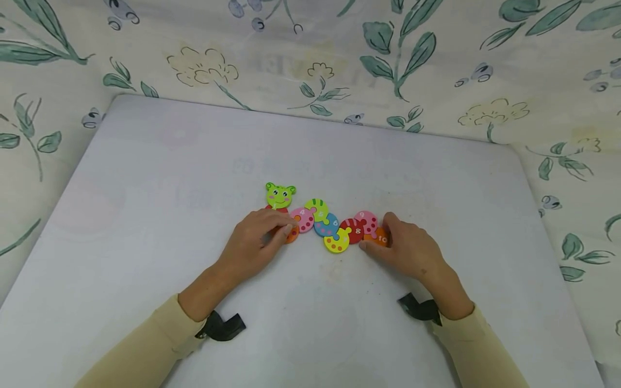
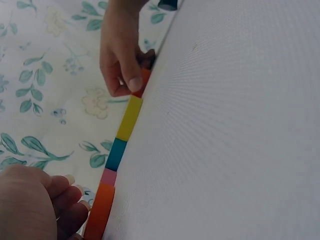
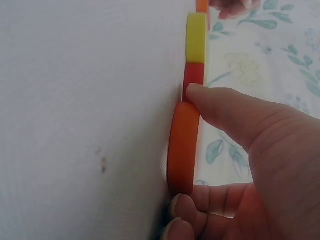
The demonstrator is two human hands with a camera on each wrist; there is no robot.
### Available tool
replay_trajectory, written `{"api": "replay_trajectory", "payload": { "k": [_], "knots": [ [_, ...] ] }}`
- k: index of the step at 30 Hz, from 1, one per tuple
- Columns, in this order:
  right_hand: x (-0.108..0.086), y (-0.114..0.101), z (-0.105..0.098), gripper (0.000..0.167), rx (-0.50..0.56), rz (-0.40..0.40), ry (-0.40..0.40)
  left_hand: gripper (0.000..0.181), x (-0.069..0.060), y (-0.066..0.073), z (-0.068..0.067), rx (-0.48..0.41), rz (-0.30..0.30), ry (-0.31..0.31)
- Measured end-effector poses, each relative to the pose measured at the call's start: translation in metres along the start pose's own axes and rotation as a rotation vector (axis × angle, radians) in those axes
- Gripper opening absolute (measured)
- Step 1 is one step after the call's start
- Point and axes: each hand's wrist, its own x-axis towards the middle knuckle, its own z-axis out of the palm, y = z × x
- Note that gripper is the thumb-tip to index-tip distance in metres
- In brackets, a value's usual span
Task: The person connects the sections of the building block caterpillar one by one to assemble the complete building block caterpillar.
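A caterpillar puzzle of round, interlocking numbered pieces lies in a wavy row on the white tabletop. Its green smiling head piece [image 1: 278, 195] is at the left end. My left hand [image 1: 249, 240] is over the pieces beside the head, fingers loosely bent, partly covering a red piece and an orange piece [image 1: 292, 234]. At the right end my right hand [image 1: 412, 248] pinches the orange piece marked 10 [image 3: 182, 147] between thumb and fingers; the thumb also reaches the red side of a neighbouring piece. Between the hands show pink, green, blue [image 1: 326, 224], yellow [image 1: 337, 241] and red pieces.
The white tabletop [image 1: 310, 318] stretches around the puzzle. Behind it and at the sides hangs floral cloth [image 1: 291, 59] with green leaves. Black straps [image 1: 223, 326] sit at both wrists, over beige sleeves.
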Motion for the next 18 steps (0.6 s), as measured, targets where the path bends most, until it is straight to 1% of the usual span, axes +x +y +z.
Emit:
{"api": "replay_trajectory", "payload": {
  "k": [7, 11, 15, 18],
  "knots": [
    [-0.0052, -0.0059, -0.0003, 0.055, -0.064, -0.011, -0.002, 0.019, -0.0003, -0.0003, -0.0004, 0.003, -0.021, -0.029],
    [-0.0074, -0.0054, -0.0006, 0.055, -0.046, 0.0, 0.008, 0.019, 0.0005, 0.0006, -0.0005, 0.004, -0.022, -0.034],
    [-0.008, -0.0016, -0.0016, 0.049, -0.027, -0.003, 0.014, 0.021, 0.0008, 0.0011, 0.0003, 0.004, -0.016, -0.029],
    [-0.0076, 0.0, -0.0021, 0.044, -0.019, -0.023, 0.027, 0.02, 0.0008, 0.0014, 0.0001, 0.008, -0.018, -0.03]
  ]
}}
